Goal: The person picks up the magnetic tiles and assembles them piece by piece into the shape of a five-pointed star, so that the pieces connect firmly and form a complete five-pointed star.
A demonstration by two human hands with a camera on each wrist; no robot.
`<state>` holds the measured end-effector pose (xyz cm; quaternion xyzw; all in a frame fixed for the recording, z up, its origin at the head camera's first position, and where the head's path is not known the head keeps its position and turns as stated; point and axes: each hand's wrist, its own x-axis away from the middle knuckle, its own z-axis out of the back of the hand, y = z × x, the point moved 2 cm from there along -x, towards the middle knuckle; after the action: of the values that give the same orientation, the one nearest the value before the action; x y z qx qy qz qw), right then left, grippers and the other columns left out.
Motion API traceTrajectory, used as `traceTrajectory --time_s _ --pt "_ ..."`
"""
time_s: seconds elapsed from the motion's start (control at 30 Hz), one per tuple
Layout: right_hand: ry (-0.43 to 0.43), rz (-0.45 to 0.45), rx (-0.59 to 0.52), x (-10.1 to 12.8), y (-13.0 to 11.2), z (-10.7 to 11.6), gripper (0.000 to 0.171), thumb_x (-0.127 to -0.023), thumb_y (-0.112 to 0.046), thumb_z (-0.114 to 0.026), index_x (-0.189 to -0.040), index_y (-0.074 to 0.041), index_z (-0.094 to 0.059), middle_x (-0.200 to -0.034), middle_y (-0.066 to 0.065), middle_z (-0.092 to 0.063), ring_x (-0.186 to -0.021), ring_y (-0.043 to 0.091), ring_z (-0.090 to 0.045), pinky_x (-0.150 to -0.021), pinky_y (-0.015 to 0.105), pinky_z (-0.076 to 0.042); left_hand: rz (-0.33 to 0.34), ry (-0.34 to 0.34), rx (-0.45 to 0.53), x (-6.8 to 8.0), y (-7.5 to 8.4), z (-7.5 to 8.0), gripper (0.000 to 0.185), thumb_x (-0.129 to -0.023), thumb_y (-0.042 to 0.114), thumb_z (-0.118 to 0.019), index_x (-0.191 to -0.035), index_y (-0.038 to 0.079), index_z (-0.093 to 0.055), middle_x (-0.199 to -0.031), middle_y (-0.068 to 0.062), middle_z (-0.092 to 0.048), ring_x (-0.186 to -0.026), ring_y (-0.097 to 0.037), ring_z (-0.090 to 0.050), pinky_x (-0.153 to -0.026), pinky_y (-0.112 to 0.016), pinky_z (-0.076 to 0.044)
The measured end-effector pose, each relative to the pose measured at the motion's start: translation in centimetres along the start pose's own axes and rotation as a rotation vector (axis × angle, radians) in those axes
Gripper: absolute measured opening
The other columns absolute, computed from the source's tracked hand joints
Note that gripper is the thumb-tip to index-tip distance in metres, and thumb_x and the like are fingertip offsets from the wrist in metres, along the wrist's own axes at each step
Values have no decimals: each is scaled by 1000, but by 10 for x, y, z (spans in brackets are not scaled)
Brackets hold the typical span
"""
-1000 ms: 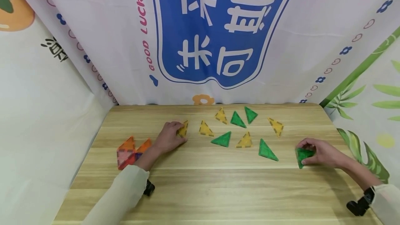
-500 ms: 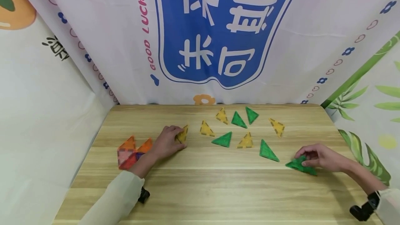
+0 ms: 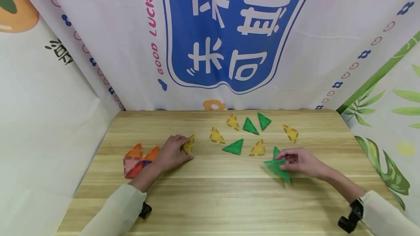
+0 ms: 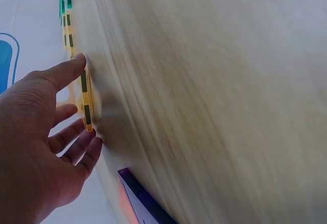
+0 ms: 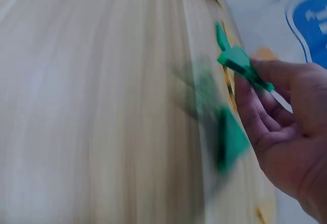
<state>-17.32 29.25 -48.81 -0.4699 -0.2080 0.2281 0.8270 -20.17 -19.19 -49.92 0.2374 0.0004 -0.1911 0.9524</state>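
Observation:
In the head view, my left hand (image 3: 170, 152) holds a yellow triangular magnetic tile (image 3: 188, 146) by its edges, thumb on one side and fingers on the other. The left wrist view shows this yellow tile (image 4: 86, 99) edge-on, close over the wood. My right hand (image 3: 303, 161) pinches a green triangular magnetic tile (image 3: 278, 168) between thumb and fingers; it hangs tilted above the table. Partly hidden behind it lies another green tile (image 3: 276, 151). From the right wrist, the pinched green tile (image 5: 240, 63) appears edge-on, with a blurred green tile (image 5: 232, 140) below.
Several loose triangles, such as a yellow one (image 3: 257, 148) and a green one (image 3: 234, 146), lie across the back of the wooden table (image 3: 216, 199). A cluster of orange, pink, red and purple tiles (image 3: 132, 163) sits left of my left forearm. A printed curtain (image 3: 137, 94) borders the back edge.
My right hand has carried its green tile leftward from the right side to over the other green tile. The left hand has drawn its yellow tile slightly left and nearer.

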Motion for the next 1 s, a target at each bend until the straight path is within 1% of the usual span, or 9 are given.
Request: traceTrajectory --time_s 0.13,0.27,0.33,0.47,0.53,0.6,0.73,0.87,1.0 --pt "31 18 -37 -26 -11 -29 28 -97 -13 -78 -124 -5 -73 -122 16 -71 -98 11 -71 -84 24 -60 11 -5 8 2 -2 0 68 -85 32 -91 -140 1 -67 -133 -19 -66 -115 -36 -59 -95 -51 -56" --pt "67 50 -87 -52 -23 -56 29 -96 -12 -80 -123 -3 -74 -120 15 -72 -99 13 -71 -84 24 -60 32 -25 8 5 -3 -2 70 -86 35 -90 -142 2 -66 -135 -17 -65 -117 -34 -59 -95 -51 -56" --pt "74 55 -136 -65 -30 -70 32 -96 -11 -79 -125 0 -72 -116 17 -72 -95 15 -72 -80 26 -60 35 -23 1 7 -4 -2 69 -86 36 -90 -142 2 -66 -135 -16 -65 -117 -33 -59 -95 -51 -56" --pt "105 42 -235 -88 -39 -93 36 -97 -10 -77 -128 5 -68 -108 19 -73 -86 14 -72 -72 26 -61 22 4 -7 10 -4 -2 67 -85 35 -91 -138 1 -68 -134 -18 -66 -114 -33 -60 -94 -50 -56" --pt "129 40 -263 -99 -43 -102 36 -97 -8 -77 -129 6 -68 -108 19 -74 -84 13 -72 -70 26 -60 15 16 -6 11 -5 -1 67 -85 34 -91 -137 0 -68 -133 -18 -66 -113 -34 -60 -93 -50 -56" --pt "151 48 -266 -110 -48 -111 35 -97 -7 -77 -129 6 -68 -110 19 -73 -85 12 -72 -70 25 -61 3 25 -14 12 -5 -1 66 -85 34 -91 -137 -1 -68 -133 -19 -67 -112 -34 -61 -92 -51 -57" --pt "200 44 -243 -129 -60 -127 33 -97 -5 -76 -129 1 -70 -115 17 -72 -90 13 -73 -73 24 -61 -5 34 -18 13 -4 0 65 -85 33 -91 -136 -1 -69 -132 -19 -67 -112 -35 -61 -93 -51 -56" --pt "250 50 -232 -146 -68 -142 33 -95 -2 -76 -128 1 -71 -111 16 -72 -88 15 -73 -72 24 -61 -7 41 -22 14 -5 0 64 -85 34 -91 -134 -1 -70 -131 -18 -67 -112 -34 -61 -92 -50 -57" --pt "288 53 -226 -160 -72 -156 34 -94 -1 -77 -127 1 -72 -108 15 -72 -88 16 -73 -74 23 -60 -16 48 -26 14 -6 1 64 -84 33 -92 -133 -1 -70 -130 -18 -68 -111 -34 -61 -93 -50 -57"
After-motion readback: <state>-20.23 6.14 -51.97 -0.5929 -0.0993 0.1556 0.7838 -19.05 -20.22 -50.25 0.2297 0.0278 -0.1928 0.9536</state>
